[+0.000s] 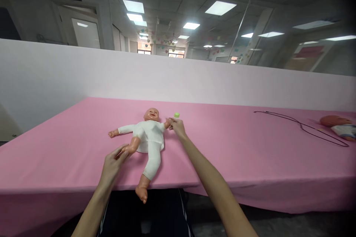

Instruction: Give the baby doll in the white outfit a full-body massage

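A baby doll [151,133] with a white cloth body lies on its back on the pink-covered table [222,155], its head toward the wall. My left hand [113,161] is closed around the doll's bent leg, at the foot. On the other side, my right hand [177,126] pinches the doll's hand on the right of the view. The doll's other arm stretches out to the left, and its straight leg reaches to the table's front edge, the foot hanging over it. Just beyond my right hand stands a small green-topped object [177,115], partly hidden by the hand.
A thin dark cable [302,124] lies looped on the right part of the table. Another doll [336,122] lies at the far right edge. A low white wall [180,81] with glass above it runs behind the table.
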Available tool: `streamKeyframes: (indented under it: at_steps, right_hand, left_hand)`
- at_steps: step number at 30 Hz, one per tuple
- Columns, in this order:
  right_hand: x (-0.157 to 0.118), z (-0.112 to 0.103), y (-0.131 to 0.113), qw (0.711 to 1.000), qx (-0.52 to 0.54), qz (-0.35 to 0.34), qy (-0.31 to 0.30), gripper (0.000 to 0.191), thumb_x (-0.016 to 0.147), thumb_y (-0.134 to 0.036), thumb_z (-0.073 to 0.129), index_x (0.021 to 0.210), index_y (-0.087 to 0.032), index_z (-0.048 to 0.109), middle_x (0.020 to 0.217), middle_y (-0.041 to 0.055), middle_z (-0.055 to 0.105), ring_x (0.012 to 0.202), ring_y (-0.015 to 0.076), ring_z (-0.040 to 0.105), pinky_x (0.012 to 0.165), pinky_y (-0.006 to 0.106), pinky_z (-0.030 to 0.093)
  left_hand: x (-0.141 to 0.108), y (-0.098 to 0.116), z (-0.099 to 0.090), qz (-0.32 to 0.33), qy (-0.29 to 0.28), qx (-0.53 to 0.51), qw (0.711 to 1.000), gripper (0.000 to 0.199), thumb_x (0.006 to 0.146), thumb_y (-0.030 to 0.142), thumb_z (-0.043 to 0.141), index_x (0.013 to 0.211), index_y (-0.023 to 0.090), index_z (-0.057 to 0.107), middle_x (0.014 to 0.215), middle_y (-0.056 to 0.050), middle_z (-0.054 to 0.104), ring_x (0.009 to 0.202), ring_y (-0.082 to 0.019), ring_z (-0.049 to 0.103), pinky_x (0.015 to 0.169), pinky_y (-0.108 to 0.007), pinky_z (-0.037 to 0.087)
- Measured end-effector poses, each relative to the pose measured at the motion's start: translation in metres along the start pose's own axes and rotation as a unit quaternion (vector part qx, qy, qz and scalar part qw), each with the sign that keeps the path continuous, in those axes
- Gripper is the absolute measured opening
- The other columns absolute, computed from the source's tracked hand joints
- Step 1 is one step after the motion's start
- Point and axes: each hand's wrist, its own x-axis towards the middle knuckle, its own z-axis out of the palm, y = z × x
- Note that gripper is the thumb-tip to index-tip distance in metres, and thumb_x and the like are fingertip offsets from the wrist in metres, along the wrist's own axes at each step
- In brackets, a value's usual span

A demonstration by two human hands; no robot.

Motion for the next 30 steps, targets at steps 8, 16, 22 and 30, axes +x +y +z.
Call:
streamKeyframes:
  at_steps: [8,16,22,30]
  right_hand:
    - [0.020,-0.055,0.027,0.964,0.071,0.136,0.218,0.032,0.082,-0.035,0.081,0.065,-0.023,0.056,0.048,-0.0042,0.051,0.046,0.0136,0.046,0.043,0.028,0.044]
    - [-0.006,0.003,-0.010,0.997,0.025,-0.013,-0.070,0.039,0.073,-0.051,0.086,0.073,-0.016,0.071,0.067,0.0024,0.069,0.059,0.0127,0.058,0.059,0.026,0.050]
    - [-0.023,0.022,0.003,0.990,-0.016,-0.019,-0.139,0.040,0.079,-0.053,0.077,0.070,-0.015,0.072,0.059,-0.0005,0.065,0.056,0.0115,0.056,0.055,0.023,0.045]
    - [0.021,-0.054,0.007,0.977,0.067,0.090,0.179,0.032,0.072,-0.034,0.091,0.068,-0.017,0.065,0.053,-0.0004,0.058,0.051,0.0139,0.052,0.050,0.028,0.047]
  left_hand:
    - [-0.092,-0.020,-0.041,-0.109,-0.027,-0.021,0.993,0.066,0.064,0.067,0.090,0.108,0.018,0.084,0.112,-0.011,0.082,0.113,-0.040,0.075,0.098,-0.048,0.062]
    - [0.011,0.038,0.010,0.055,-0.027,-0.008,0.998,0.055,0.082,0.059,0.082,0.116,0.016,0.081,0.123,-0.012,0.079,0.122,-0.036,0.070,0.107,-0.043,0.056]
    - [0.043,0.029,0.034,0.060,-0.048,-0.019,0.997,0.056,0.085,0.061,0.077,0.113,0.013,0.081,0.126,-0.016,0.077,0.124,-0.036,0.068,0.107,-0.043,0.053]
    - [-0.083,-0.026,-0.027,-0.044,0.020,0.060,0.997,0.061,0.067,0.067,0.086,0.105,0.019,0.085,0.114,-0.012,0.081,0.116,-0.040,0.073,0.106,-0.049,0.057]
